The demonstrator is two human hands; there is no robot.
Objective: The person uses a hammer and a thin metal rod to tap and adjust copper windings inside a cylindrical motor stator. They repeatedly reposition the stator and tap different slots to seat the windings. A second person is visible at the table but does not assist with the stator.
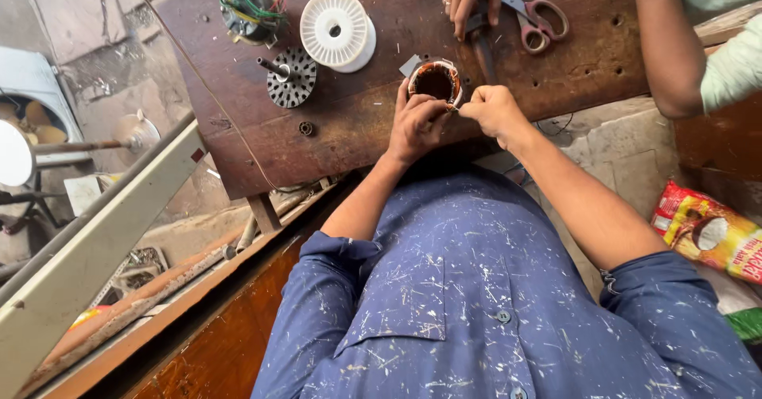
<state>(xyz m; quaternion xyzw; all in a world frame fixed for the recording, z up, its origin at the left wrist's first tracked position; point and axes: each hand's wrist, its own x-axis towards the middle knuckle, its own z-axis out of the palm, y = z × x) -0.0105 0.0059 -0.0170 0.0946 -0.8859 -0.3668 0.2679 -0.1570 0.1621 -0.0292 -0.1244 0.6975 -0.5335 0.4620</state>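
While pinching a white strip at the rim of the wound stator, near the worktop edge: right hand pulls gently, left hand cups the stator, steadying firmly.

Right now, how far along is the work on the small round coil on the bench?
Already apart: a finned rotor and a wired motor part lie separate on the bench. In hand: the left hand holds the copper coil ring while the right hand pinches at its rim. No wire seems drawn from the white spool, so winding looks left.
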